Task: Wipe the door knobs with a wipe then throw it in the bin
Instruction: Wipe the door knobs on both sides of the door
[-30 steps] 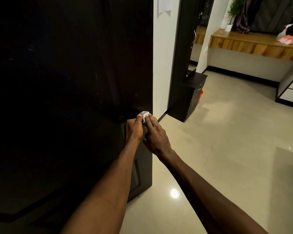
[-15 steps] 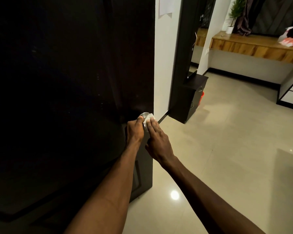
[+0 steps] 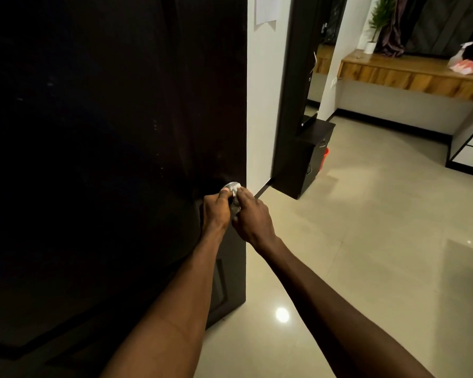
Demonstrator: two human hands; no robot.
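Note:
A dark wooden door fills the left half of the view. Its round silver knob sits near the door's right edge and is mostly covered by my hands. My left hand grips the knob from the left, thumb on top. My right hand holds a small white wipe pressed against the knob's right side. Only a crumpled bit of the wipe shows between my fingers. No bin is visible.
Beyond the door edge runs a white wall, then a dark frame with a low black cabinet. Glossy beige floor tiles spread out to the right. A wooden counter with a small potted plant lines the far wall.
My right hand with the wipe has shifted slightly around the knob's right side. My left hand has stayed on the knob.

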